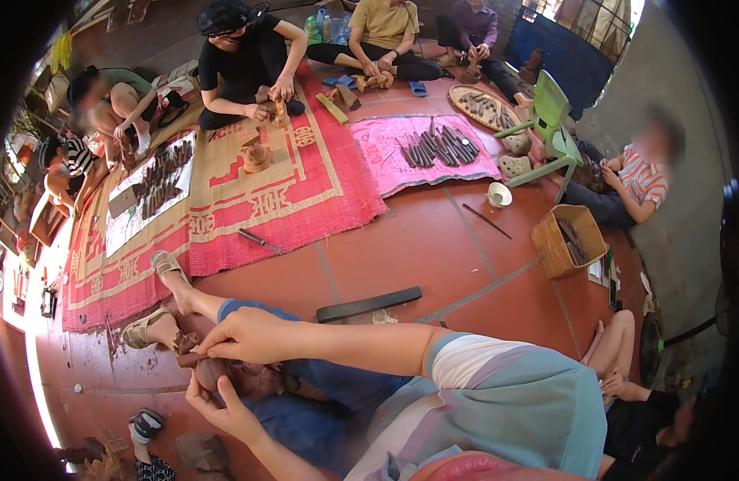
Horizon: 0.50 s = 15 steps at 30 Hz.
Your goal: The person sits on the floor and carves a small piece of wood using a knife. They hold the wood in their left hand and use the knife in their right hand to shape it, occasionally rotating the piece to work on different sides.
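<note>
A carved reddish-brown piece, apparently wood (213,374), rests over my lap, its rounded part facing up and its rough end toward my feet. My left hand (229,410) steadies it from the near side, thumb and fingers around the rounded part. Above it, my right hand (253,334) has its fingertips pinched together at the top of the carving. A short brown stub (192,360) sticks out beside those fingertips; whether it is held separately or belongs to the carving is unclear. My palm and wrist hide some of the carving.
A black flat bar (369,305) lies on the tiled floor beside my leg. Further off are a chisel-like tool (259,240) on the red mat, rows of tools (440,148) on pink cloth, a box (550,244) and a green chair (550,120). Several people sit around.
</note>
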Tool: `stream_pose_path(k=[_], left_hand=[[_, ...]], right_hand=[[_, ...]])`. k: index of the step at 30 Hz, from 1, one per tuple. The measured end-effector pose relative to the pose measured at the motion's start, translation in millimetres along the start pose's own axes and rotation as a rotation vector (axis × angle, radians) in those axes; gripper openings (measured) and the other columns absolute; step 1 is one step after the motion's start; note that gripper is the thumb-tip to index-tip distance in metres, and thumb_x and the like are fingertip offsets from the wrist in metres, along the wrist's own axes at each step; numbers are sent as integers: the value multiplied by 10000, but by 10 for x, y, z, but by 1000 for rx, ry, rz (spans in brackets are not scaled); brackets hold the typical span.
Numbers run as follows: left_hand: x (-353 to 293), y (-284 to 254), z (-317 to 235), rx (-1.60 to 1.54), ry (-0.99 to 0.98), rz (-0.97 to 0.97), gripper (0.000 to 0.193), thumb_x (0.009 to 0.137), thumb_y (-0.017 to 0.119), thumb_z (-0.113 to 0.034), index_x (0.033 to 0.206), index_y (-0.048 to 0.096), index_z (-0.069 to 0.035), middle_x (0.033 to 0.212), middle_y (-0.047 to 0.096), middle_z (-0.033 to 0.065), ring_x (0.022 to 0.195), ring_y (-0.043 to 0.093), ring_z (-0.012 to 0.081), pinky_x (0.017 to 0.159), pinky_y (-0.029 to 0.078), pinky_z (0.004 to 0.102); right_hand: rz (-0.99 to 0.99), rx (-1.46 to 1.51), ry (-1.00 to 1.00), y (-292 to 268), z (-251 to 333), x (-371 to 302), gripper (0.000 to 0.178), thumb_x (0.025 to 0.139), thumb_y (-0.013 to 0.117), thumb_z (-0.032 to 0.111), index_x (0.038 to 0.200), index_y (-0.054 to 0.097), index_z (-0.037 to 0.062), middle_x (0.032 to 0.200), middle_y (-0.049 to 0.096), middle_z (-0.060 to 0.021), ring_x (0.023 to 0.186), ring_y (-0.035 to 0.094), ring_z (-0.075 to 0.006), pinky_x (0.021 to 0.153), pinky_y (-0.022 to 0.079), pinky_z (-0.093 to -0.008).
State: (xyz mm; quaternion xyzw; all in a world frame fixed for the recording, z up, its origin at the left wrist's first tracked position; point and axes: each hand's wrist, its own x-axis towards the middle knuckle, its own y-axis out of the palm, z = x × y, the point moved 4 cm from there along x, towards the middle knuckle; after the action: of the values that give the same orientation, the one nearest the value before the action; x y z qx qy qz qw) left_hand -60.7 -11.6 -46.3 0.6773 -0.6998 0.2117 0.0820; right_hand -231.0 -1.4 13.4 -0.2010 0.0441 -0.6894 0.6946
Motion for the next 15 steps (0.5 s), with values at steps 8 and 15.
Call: stream_pose_path(k=[8,15], left_hand=[[-153,-290,-748,-617,-82,-42,386,933,449,-223,596,440,-35,380,357,19,292,301,67,322,246,205],[45,420,-1690,-1204,-73,645,502,900,314,-459,847,544,-16,812,527,132,785,469,255,709,378,390]], right_hand=[[7,38,-42,117,-124,49,227,870,577,233,1045,669,120,699,638,-66,629,600,-110,578,468,-262],[35,63,-35,90,-81,49,328,844,591,211,1149,579,91,851,657,-109,777,606,-153,702,481,-302]])
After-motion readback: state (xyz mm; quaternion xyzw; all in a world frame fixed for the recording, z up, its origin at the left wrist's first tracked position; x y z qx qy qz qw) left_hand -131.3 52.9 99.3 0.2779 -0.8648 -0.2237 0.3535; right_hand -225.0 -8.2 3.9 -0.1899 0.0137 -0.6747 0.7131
